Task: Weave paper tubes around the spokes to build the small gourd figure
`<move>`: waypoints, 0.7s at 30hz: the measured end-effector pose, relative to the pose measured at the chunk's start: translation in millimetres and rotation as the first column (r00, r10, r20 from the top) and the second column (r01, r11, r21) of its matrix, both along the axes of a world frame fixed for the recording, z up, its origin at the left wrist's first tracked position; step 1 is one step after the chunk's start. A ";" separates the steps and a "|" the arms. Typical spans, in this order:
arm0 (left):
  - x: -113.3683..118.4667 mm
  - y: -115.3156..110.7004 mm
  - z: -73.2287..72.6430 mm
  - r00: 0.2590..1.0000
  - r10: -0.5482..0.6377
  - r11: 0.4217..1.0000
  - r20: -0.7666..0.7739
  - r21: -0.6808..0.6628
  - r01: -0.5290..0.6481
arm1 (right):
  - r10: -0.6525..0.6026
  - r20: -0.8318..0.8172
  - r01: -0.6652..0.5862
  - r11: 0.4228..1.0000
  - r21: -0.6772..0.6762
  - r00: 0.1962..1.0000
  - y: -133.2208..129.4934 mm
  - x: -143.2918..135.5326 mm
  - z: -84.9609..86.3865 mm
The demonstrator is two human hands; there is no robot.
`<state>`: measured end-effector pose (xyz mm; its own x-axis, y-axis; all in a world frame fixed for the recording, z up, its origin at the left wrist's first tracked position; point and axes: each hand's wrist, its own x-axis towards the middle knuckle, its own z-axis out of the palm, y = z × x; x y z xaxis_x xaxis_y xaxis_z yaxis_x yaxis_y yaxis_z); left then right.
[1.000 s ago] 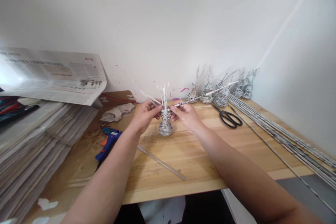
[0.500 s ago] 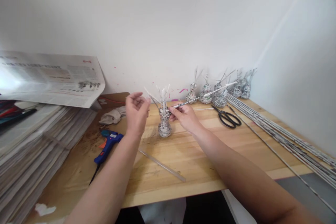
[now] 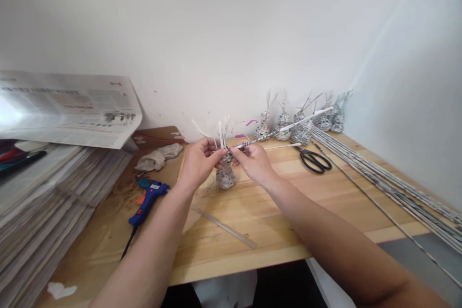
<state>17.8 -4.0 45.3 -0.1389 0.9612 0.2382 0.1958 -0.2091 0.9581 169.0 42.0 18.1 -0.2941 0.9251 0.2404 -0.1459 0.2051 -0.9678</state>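
A small vase woven from rolled newspaper [image 3: 225, 176] stands upright on the wooden table, with several paper strands sticking up from its neck. My left hand [image 3: 202, 160] is closed round the left side of the neck, its thumb pressed on the rim. On the other side my right hand [image 3: 253, 160] pinches a long newspaper strip [image 3: 258, 140] where it meets the neck. That strip runs off to the upper right and ends in a white tip. The far fingers of both hands are partly hidden.
Black scissors [image 3: 314, 160] and long paper rods [image 3: 382, 180] lie to the right. Several woven vases [image 3: 283, 126] line the wall. At the left are a blue glue gun [image 3: 147, 202], a cloth [image 3: 155, 159] and stacked newspapers [image 3: 68, 216]. A clear glue stick [image 3: 227, 227] lies in front.
My left hand has come in from the left, where it was off the vase with fingers loosely bent, and now grips the neck. My right hand keeps its pinch on the strip.
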 end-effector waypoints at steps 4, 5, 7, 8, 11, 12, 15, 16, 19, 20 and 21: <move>-3.6 -1.5 1.0 0.996 0.029 1.000 -0.089 0.000 -0.029 | -0.004 0.066 -0.001 0.997 0.075 0.998 -5.5 0.9 1.8; -3.7 -2.6 2.3 0.992 0.053 0.999 -0.117 0.002 -0.053 | -0.006 0.090 -0.003 0.995 0.096 0.996 -6.5 1.1 1.8; -3.7 -5.4 5.9 0.980 0.079 0.997 -0.181 0.000 -0.080 | -0.009 0.124 -0.008 0.991 0.132 0.992 -8.2 1.1 1.2; -3.9 -6.9 8.0 0.974 0.073 0.997 -0.214 -0.005 -0.076 | -0.010 0.127 -0.009 0.990 0.143 0.992 -9.0 0.8 0.9; -6.7 -10.1 13.2 0.959 0.016 0.999 -0.284 -0.031 -0.026 | 0.005 0.080 -0.016 0.990 0.138 0.997 -11.9 -0.1 1.3; -8.4 -10.4 14.1 0.952 0.011 0.999 -0.306 -0.033 -0.022 | 0.012 0.063 -0.020 0.990 0.139 0.998 -13.0 -0.3 1.9; -14.4 -8.8 13.7 0.929 0.064 0.998 -0.365 0.013 -0.063 | 0.005 0.076 -0.020 0.980 0.197 0.997 -15.7 0.6 4.3; -16.4 -7.8 12.8 0.922 0.092 0.996 -0.375 0.032 -0.087 | -0.007 0.104 -0.017 0.973 0.232 0.995 -16.1 1.3 4.9; -20.6 -4.6 9.9 0.920 0.142 0.990 -0.366 0.032 -0.140 | -0.043 0.184 -0.026 0.934 0.356 0.982 -15.7 3.6 5.3; -21.3 -3.7 9.0 0.927 0.135 0.991 -0.350 0.022 -0.136 | -0.056 0.204 -0.030 0.918 0.395 0.977 -15.0 4.2 5.0; -21.6 -2.9 8.1 0.937 0.116 0.993 -0.330 0.013 -0.118 | -0.072 0.221 -0.030 0.904 0.427 0.973 -14.3 4.8 4.5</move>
